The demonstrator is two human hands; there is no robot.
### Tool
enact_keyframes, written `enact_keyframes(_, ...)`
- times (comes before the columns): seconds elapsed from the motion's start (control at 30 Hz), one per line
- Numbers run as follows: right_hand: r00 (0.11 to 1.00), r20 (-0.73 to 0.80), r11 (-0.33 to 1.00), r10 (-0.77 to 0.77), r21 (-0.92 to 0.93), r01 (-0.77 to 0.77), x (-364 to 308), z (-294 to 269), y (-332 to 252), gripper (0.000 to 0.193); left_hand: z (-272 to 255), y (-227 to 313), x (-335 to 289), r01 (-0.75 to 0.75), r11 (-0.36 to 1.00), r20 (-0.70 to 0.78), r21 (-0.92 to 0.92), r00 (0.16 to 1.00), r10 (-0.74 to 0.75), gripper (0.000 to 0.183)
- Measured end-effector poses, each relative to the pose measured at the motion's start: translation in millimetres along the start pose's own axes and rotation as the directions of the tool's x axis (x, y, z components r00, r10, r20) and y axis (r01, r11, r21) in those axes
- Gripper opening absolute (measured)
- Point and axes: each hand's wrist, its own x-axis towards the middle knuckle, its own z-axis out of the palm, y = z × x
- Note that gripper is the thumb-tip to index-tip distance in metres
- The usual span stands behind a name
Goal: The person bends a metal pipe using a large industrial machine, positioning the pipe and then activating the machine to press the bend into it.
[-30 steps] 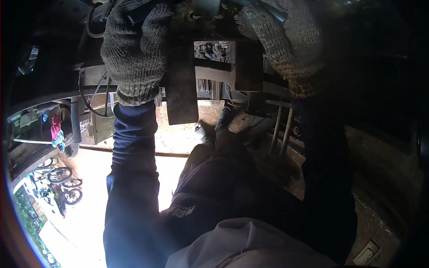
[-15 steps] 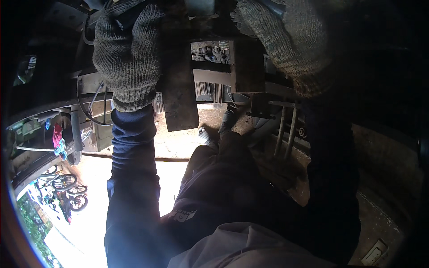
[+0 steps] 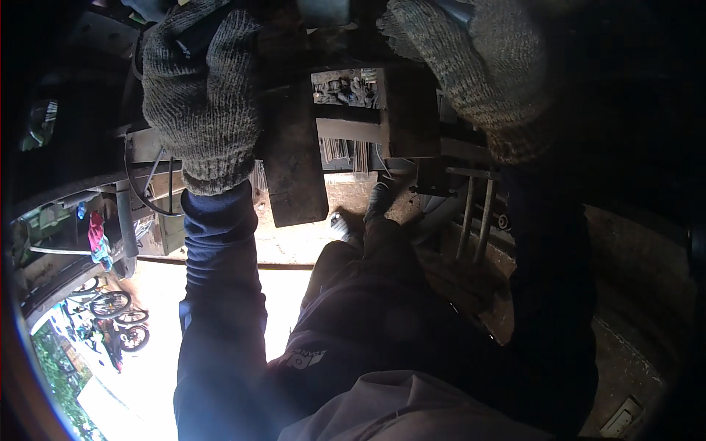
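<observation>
Both my hands wear grey knitted gloves and reach to the top of the view. My left hand [image 3: 202,103] is closed round a dark bar [image 3: 206,29], which passes between thumb and fingers. To the right, my right hand [image 3: 482,70] is wrapped round a smooth blue-grey bar [image 3: 457,10]. The fingertips and the far ends of both bars are cut off or in shadow. Between the hands, a grey block-like part [image 3: 323,11] shows at the top edge. Below it hang two dark flat plates, the left one [image 3: 294,169] longer than the right one [image 3: 412,110].
Beams and stacks of thin strips [image 3: 346,151] lie beyond the plates. Metal rails [image 3: 474,213] stand at right, near my legs and shoes [image 3: 379,198]. A black cable loop [image 3: 129,176] hangs at left. Parked bicycles [image 3: 110,305] are on the bright ground outside.
My left hand has shifted slightly left and down, still round the dark bar. The right hand keeps its hold almost in place. The plates sit a little lower in view.
</observation>
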Motion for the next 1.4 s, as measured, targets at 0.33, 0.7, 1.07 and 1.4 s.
enact_keyframes(0.33,1.0,0.009,1.0,0.009,0.003,-0.009,-1.6,-1.7,-1.2,0.03,-3.0,6.7,-3.1,0.24,0.956,0.076,-0.172,0.97,-0.23,0.034)
enact_keyframes(0.7,1.0,0.021,1.0,0.005,0.006,-0.005,-2.2,2.9,2.2,0.03,-1.9,2.1,-3.7,0.138,0.988,0.02,-0.067,0.99,-0.137,0.034)
enact_keyframes(1.07,0.999,0.032,1.0,0.002,0.01,-0.003,-0.4,2.3,5.6,0.03,-1.9,-0.3,-2.8,0.096,0.995,0.014,0.007,0.995,-0.097,0.033)
enact_keyframes(1.4,0.999,0.035,1.0,0.007,-0.004,-0.007,-0.9,-3.8,0.4,0.031,5.6,7.1,1.0,0.119,0.972,-0.013,-0.201,0.992,-0.124,0.033)
